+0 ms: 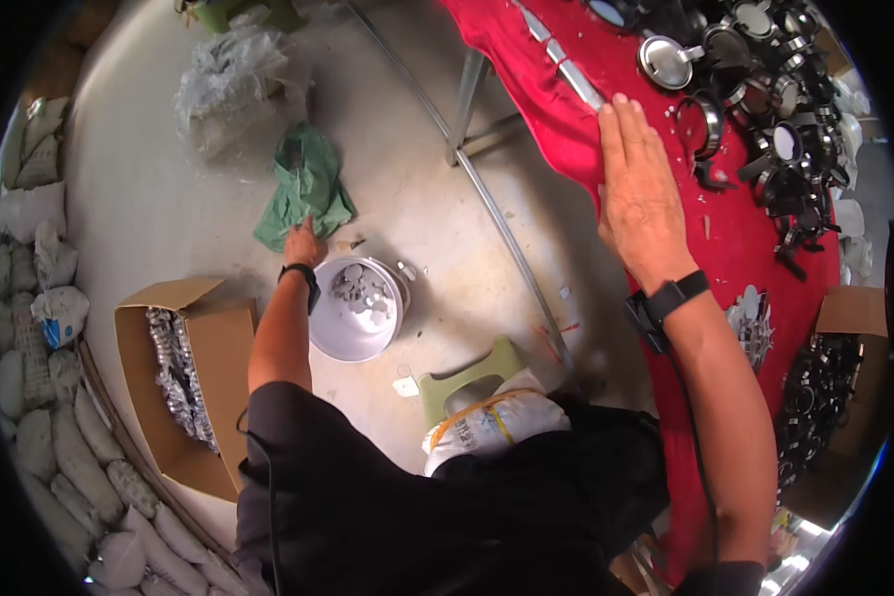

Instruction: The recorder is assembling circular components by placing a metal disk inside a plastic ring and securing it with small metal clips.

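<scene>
Red cloth [707, 253], pale floor [387, 164]: left hand [304, 243] closed on green bag [306, 184] near bucket [340, 340]; right hand [642, 194] flat at cloth's edge, straight-fingered, grasping nothing.

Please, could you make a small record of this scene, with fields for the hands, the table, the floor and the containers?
Left hand: at the near edge of a green plastic bag; grip unclear
Right hand: open, fingers extended, fingertips by a row of silver strips
Table: red cloth, crowded with black ring-shaped parts
Floor: clear plastic, green stool
White bucket: small silvery discs inside
Left cardboard box: shiny silver parts
Right cardboard box: black parts
</scene>
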The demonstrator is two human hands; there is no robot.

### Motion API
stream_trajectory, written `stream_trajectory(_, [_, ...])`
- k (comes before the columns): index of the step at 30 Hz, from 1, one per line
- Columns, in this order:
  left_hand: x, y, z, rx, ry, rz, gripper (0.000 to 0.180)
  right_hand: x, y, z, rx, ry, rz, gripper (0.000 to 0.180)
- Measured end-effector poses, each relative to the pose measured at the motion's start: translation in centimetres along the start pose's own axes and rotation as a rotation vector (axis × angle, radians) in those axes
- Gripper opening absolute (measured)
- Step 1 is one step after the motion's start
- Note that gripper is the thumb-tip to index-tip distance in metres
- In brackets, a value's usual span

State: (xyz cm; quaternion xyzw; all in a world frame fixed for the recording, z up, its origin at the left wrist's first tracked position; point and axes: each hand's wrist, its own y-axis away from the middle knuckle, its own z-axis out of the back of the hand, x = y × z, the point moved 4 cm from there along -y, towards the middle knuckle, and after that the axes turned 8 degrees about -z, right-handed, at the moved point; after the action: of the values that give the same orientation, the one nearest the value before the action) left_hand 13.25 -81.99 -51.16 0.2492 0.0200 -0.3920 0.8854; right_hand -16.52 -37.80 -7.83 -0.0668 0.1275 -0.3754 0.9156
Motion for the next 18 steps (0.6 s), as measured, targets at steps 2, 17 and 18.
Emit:
stream_trajectory(2, [0.6, -1.7, 0.5, 0.036, -0.030, 0.062, 0.094, 0.0, 0.2, -0.2, 0.006, -0.008, -0.007, 0.082])
stream_trajectory(17, [3.9, -11.0, -1.1, 0.127, -0.154, 0.101, 0.098, 0.2, -0.1, 0.6, -0.100, -0.160, 0.002, 0.083])
stream_trajectory(18, [3.8, -11.6, -1.2, 0.108, -0.167, 0.074, 0.098, 0.4, -0.2, 0.5, -0.079, -0.078, 0.028, 0.077])
